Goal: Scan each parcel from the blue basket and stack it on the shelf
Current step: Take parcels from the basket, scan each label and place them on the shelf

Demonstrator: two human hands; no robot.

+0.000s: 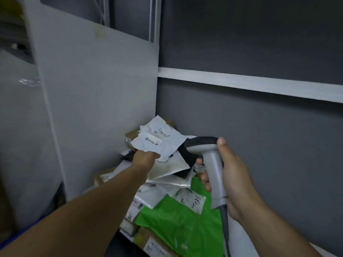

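At the lower right of the frame the right hand (235, 175) is gripping the scanner (211, 158) by its grey handle. The fingers are wrapping the front, the thumb is reaching up to the head, and the head is pointing left. Its cable is dropping off the bottom edge.

Below and left, a green bag (178, 219) is lying crumpled over a box (150, 242) and other wrapped packets.

The pile (167, 184) is filling the shelf corner at centre frame, leaving open room only rightward along the wall (250, 136) and above.

Farther in, the left hand (143, 157) is pinching the lower edge of a white parcel (159, 138) over the pile's top. The parcel is creased, with its printed label facing up; whether it is resting there or lifted is unclear.

The panel (96, 89) is closing off the left side, and a white board (241, 83) is crossing overhead at the right.
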